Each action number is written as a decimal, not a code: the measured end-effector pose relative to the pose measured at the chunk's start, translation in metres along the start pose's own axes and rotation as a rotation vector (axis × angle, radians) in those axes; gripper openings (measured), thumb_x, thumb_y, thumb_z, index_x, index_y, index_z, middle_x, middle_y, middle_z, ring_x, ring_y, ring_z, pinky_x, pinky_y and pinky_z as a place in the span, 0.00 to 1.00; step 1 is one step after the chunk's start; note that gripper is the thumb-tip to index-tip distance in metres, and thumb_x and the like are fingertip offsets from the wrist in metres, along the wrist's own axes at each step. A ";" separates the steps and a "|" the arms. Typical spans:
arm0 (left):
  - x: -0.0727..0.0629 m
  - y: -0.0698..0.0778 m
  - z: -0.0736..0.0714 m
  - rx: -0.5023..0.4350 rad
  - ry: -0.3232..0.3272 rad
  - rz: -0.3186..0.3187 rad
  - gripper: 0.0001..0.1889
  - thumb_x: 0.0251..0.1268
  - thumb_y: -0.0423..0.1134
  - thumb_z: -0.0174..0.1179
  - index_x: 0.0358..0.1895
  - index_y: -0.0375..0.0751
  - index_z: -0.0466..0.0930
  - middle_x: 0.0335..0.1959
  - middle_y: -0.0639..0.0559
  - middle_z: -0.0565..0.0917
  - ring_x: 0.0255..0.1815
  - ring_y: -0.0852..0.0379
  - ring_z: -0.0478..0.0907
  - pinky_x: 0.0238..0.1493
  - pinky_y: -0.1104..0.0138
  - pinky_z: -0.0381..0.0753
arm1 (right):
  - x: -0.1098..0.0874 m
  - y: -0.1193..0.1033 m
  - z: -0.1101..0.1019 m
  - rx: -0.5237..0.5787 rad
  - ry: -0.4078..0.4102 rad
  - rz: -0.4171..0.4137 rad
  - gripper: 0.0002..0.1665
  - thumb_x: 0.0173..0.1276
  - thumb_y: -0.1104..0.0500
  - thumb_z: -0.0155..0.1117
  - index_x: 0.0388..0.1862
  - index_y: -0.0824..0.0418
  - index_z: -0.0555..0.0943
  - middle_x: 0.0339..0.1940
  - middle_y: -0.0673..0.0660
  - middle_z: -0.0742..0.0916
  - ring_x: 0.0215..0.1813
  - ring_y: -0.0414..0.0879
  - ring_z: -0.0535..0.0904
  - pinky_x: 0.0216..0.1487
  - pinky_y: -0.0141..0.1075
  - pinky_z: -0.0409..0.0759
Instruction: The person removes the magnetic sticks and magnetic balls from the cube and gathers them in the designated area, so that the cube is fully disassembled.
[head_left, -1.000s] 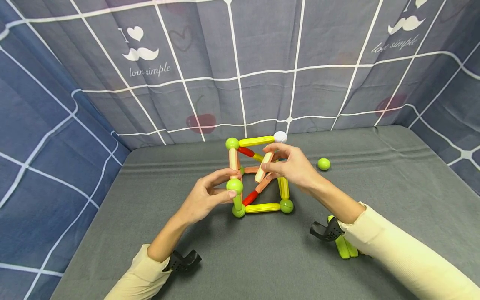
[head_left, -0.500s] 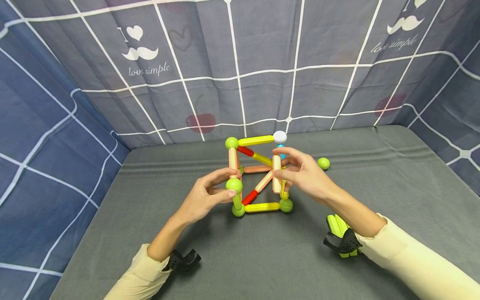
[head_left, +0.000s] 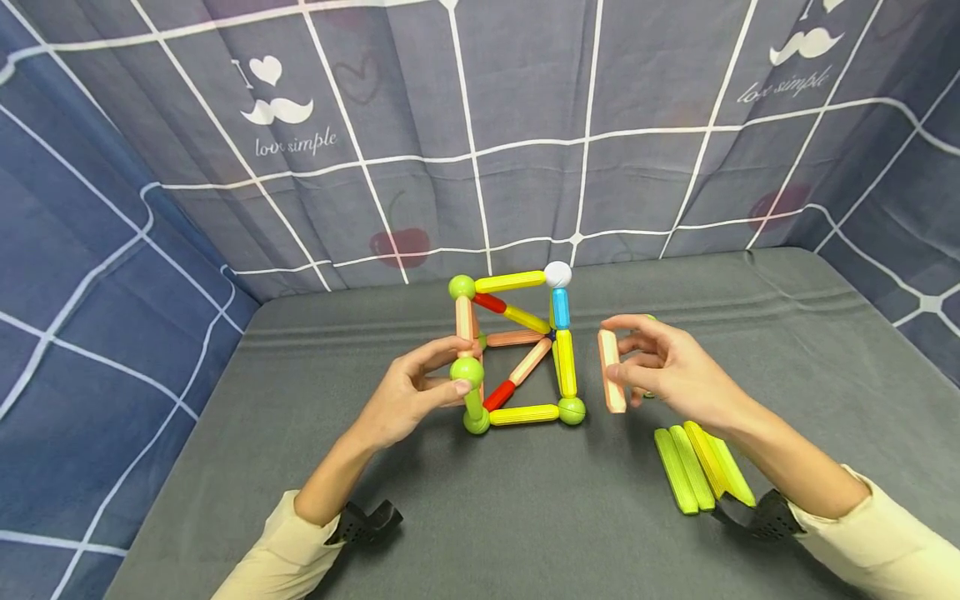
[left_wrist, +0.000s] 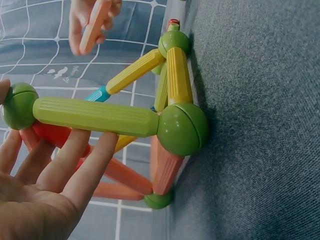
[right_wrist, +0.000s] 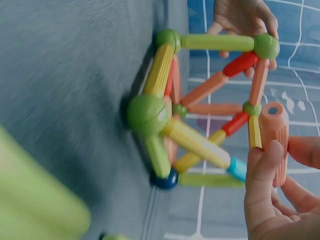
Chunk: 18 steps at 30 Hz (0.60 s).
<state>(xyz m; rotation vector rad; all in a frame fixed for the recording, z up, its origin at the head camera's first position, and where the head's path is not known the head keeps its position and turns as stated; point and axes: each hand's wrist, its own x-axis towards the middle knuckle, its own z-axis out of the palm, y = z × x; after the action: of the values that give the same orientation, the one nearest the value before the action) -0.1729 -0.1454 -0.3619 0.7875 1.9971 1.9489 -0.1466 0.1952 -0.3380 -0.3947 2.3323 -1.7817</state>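
Right of the ball-and-stick frame point(head_left: 566, 364), the right hand point(head_left: 675, 367) pinches a pink stick point(head_left: 612, 371) between thumb and fingers; the left hand point(head_left: 408, 392), half closed, holds the frame's near upper-left green ball point(head_left: 467, 372).

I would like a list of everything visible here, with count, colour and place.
Ball-and-rod structure: one, multicoloured, centre.
Salmon rod: one, salmon, raised right of structure.
Loose rods: four visible, green and yellow, right foreground.
Partly hidden pieces: count unclear, green, behind right hand.
Cloth surface: one, grey, underneath.
Checked curtain: one or more, blue-grey, behind.
Wrist devices: two, black, at wrists.
Sleeves: two, cream, on forearms.
Left hand: one, holding structure.
Right hand: one, pinching salmon rod.
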 end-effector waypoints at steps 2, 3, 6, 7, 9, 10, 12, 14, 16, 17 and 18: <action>0.000 0.000 0.000 -0.002 -0.003 0.002 0.26 0.65 0.28 0.63 0.66 0.28 0.69 0.64 0.30 0.72 0.47 0.43 0.83 0.46 0.52 0.84 | -0.009 0.005 -0.009 -0.036 -0.009 0.000 0.30 0.68 0.63 0.67 0.67 0.62 0.69 0.46 0.67 0.81 0.27 0.52 0.79 0.29 0.41 0.82; 0.000 -0.001 0.000 -0.002 -0.004 0.003 0.26 0.65 0.28 0.63 0.66 0.27 0.68 0.64 0.29 0.71 0.47 0.43 0.83 0.46 0.51 0.84 | -0.013 0.008 -0.014 -0.057 -0.014 -0.002 0.29 0.68 0.63 0.67 0.67 0.62 0.69 0.46 0.66 0.82 0.28 0.52 0.80 0.29 0.41 0.82; 0.000 -0.001 0.000 -0.003 -0.004 0.007 0.26 0.65 0.28 0.63 0.66 0.27 0.68 0.64 0.28 0.71 0.47 0.43 0.83 0.45 0.50 0.84 | -0.027 0.017 -0.029 -0.117 -0.037 -0.020 0.28 0.71 0.63 0.64 0.67 0.63 0.70 0.46 0.67 0.83 0.30 0.51 0.82 0.28 0.40 0.82; 0.000 -0.001 0.001 -0.001 -0.003 0.007 0.26 0.65 0.28 0.63 0.66 0.28 0.69 0.64 0.29 0.71 0.47 0.43 0.83 0.45 0.49 0.84 | -0.031 0.021 -0.034 -0.138 -0.042 -0.023 0.28 0.71 0.63 0.63 0.67 0.63 0.69 0.47 0.67 0.82 0.31 0.51 0.83 0.29 0.40 0.82; 0.000 -0.001 0.001 0.004 -0.001 0.006 0.26 0.65 0.29 0.63 0.65 0.30 0.70 0.64 0.32 0.73 0.47 0.44 0.84 0.45 0.48 0.84 | -0.040 0.029 -0.043 -0.176 -0.047 -0.024 0.27 0.72 0.64 0.62 0.68 0.64 0.69 0.47 0.68 0.82 0.31 0.49 0.83 0.29 0.39 0.82; 0.000 -0.001 0.001 0.006 0.000 0.005 0.25 0.65 0.29 0.63 0.65 0.31 0.71 0.63 0.34 0.74 0.47 0.44 0.84 0.45 0.48 0.84 | -0.044 0.033 -0.047 -0.190 -0.049 -0.022 0.28 0.72 0.65 0.62 0.68 0.65 0.69 0.46 0.68 0.82 0.31 0.49 0.82 0.28 0.38 0.82; 0.000 -0.001 0.000 0.010 0.001 0.005 0.25 0.65 0.29 0.64 0.65 0.34 0.72 0.63 0.38 0.75 0.47 0.44 0.84 0.45 0.47 0.84 | -0.052 0.042 -0.055 -0.224 -0.051 -0.014 0.28 0.71 0.66 0.62 0.69 0.66 0.68 0.45 0.67 0.81 0.28 0.48 0.81 0.28 0.37 0.81; 0.000 -0.001 0.000 0.010 -0.001 0.008 0.25 0.65 0.29 0.63 0.65 0.34 0.72 0.62 0.39 0.76 0.47 0.44 0.84 0.45 0.46 0.83 | -0.059 0.050 -0.062 -0.254 -0.047 -0.003 0.28 0.71 0.66 0.62 0.68 0.66 0.68 0.43 0.65 0.81 0.26 0.48 0.80 0.27 0.36 0.80; 0.000 -0.001 0.000 0.009 -0.003 0.008 0.25 0.65 0.29 0.63 0.65 0.34 0.72 0.62 0.39 0.76 0.47 0.44 0.84 0.45 0.47 0.83 | -0.065 0.058 -0.069 -0.275 -0.049 -0.005 0.29 0.70 0.68 0.61 0.68 0.68 0.67 0.42 0.64 0.81 0.25 0.47 0.79 0.25 0.36 0.79; 0.000 -0.001 0.000 0.008 -0.003 0.009 0.25 0.65 0.29 0.63 0.65 0.34 0.72 0.63 0.38 0.75 0.47 0.44 0.84 0.45 0.47 0.83 | -0.068 0.062 -0.072 -0.289 -0.049 -0.007 0.28 0.70 0.68 0.61 0.68 0.68 0.68 0.41 0.63 0.81 0.25 0.46 0.79 0.25 0.35 0.78; 0.000 -0.001 0.000 0.006 -0.004 0.007 0.25 0.65 0.30 0.63 0.65 0.33 0.71 0.63 0.37 0.75 0.48 0.44 0.84 0.46 0.48 0.83 | -0.071 0.065 -0.075 -0.298 -0.048 -0.003 0.28 0.70 0.69 0.62 0.67 0.69 0.68 0.41 0.62 0.81 0.25 0.45 0.79 0.24 0.35 0.78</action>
<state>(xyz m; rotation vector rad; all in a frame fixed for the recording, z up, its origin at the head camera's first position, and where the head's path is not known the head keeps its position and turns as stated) -0.1730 -0.1452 -0.3629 0.8007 2.0021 1.9445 -0.1086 0.3021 -0.3822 -0.4770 2.5674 -1.4080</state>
